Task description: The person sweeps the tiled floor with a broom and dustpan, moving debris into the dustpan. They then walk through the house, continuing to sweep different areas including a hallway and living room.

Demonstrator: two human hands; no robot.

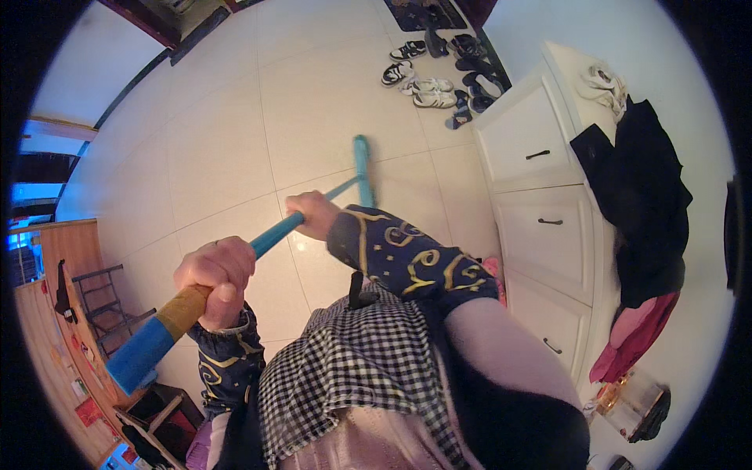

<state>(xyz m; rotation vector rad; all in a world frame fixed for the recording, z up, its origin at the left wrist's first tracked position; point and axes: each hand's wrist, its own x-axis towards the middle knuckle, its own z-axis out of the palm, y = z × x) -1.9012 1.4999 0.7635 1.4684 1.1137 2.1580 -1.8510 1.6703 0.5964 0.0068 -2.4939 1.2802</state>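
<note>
My left hand (217, 273) is closed around the upper part of a blue-green mop handle (275, 236), just past its yellow band. Lower down the same handle, my right hand (314, 214) grips it with the arm reaching across from the right. The handle slants away from me to a narrow teal mop head (363, 170), which appears to rest on the tiled floor (217, 147). The handle's thick blue end (138, 355) points towards the lower left. Patterned dark sleeve covers with gold swirls are on both forearms, and a checked apron (352, 364) covers my front.
Several pairs of shoes (435, 94) stand by the far right wall near a dark mat (426, 14). A white cabinet (540, 194) bounds the right side, with dark clothing (640, 200) draped over its top. A dark metal rack (106, 299) stands at the left.
</note>
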